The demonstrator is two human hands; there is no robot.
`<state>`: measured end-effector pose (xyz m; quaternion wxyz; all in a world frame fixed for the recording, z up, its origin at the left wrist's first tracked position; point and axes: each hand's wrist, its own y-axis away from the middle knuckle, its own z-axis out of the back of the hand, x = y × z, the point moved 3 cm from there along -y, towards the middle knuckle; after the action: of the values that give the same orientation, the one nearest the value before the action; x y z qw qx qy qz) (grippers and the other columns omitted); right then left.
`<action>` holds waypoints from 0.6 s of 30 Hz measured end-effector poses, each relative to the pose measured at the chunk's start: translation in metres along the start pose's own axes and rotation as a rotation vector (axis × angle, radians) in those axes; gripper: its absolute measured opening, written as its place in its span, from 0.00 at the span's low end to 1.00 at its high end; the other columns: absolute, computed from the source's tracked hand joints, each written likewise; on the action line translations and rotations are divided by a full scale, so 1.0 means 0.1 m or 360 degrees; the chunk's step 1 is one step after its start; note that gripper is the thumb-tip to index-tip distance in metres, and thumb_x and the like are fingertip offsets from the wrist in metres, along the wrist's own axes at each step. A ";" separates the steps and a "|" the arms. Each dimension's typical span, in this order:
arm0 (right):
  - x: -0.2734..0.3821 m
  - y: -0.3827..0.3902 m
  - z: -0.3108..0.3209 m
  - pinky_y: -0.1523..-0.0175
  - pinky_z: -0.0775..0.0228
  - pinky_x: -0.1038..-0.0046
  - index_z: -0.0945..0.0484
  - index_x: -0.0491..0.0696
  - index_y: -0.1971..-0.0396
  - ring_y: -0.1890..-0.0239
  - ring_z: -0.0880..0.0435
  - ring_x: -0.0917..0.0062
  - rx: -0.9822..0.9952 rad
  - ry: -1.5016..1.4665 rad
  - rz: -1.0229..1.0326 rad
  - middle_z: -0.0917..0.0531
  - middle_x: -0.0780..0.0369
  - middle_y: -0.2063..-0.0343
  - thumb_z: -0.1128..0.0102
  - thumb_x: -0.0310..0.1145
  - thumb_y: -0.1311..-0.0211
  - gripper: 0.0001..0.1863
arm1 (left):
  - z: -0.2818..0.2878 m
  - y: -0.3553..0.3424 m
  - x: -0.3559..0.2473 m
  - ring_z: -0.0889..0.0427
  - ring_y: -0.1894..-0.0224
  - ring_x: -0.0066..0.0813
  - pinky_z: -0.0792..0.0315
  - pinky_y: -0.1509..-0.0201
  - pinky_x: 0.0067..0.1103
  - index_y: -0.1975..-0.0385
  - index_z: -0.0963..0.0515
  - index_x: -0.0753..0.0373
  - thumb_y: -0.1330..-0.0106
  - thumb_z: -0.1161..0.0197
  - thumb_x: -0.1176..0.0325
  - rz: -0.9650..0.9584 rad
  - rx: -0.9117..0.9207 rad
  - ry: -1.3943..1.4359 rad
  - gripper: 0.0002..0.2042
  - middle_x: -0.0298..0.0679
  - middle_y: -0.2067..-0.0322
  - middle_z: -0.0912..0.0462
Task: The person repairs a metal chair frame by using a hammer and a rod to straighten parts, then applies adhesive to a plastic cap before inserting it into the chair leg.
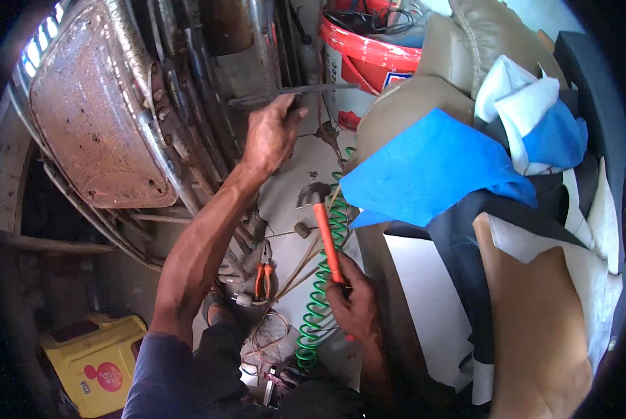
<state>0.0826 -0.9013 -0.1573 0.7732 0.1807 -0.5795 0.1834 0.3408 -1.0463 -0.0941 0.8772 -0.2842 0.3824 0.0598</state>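
Observation:
My left hand (pixel 269 133) is raised at the upper middle, fingers closed on a long, thin dark metal strip (pixel 334 89) lying roughly horizontal beside the rusty metal chair frames (pixel 100 133). In my right hand (pixel 355 300), lower down, is a hammer (pixel 327 237) gripped by its orange handle, its dark head upward over the tiled floor. Pliers with orange handles (pixel 264 276) lie on the floor between my hands. A green coiled hose (pixel 316 307) runs along the floor beside and behind the hammer, with thin cords near it. A small brownish block (pixel 301 229) lies left of the hammer.
Fabric and leather offcuts (pixel 417 160), blue, white, black and tan, are heaped over padded cushions (pixel 494 35) on the right. A red-rimmed bucket (pixel 344 56) holding cables stands behind. A yellow container (pixel 89 363) sits lower left. My feet are near the bottom, among cords.

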 end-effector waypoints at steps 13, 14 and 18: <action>1.36 -0.42 0.10 0.70 0.30 0.64 0.31 0.36 0.47 0.75 0.21 0.64 -0.0912 0.0552 0.1105 0.21 0.51 0.75 0.50 0.33 0.25 0.17 | 0.01 0.22 0.11 0.16 0.60 0.57 0.22 0.58 0.37 0.56 0.22 0.67 0.35 0.43 0.80 -0.0222 -0.0002 0.0090 0.09 0.56 0.65 0.17; 1.24 -0.45 0.07 0.69 0.29 0.62 0.31 0.39 0.46 0.77 0.20 0.59 -0.0873 0.0543 0.0964 0.21 0.52 0.76 0.50 0.33 0.25 0.16 | -0.03 0.21 0.09 0.16 0.60 0.57 0.22 0.58 0.38 0.57 0.22 0.67 0.36 0.43 0.81 -0.0210 0.0080 0.0039 0.10 0.55 0.65 0.17; 1.33 -0.63 0.05 0.67 0.28 0.52 0.31 0.44 0.48 0.67 0.17 0.45 -0.0319 0.0806 0.0252 0.19 0.44 0.70 0.51 0.33 0.25 0.12 | 0.07 0.27 0.19 0.17 0.59 0.57 0.23 0.59 0.38 0.61 0.22 0.68 0.39 0.42 0.81 -0.0144 0.0053 0.0044 0.08 0.56 0.65 0.18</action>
<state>0.1442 -0.9481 -0.0322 0.8907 0.0060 -0.3953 0.2244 0.3496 -1.0216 -0.1159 0.8781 -0.2874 0.3823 0.0098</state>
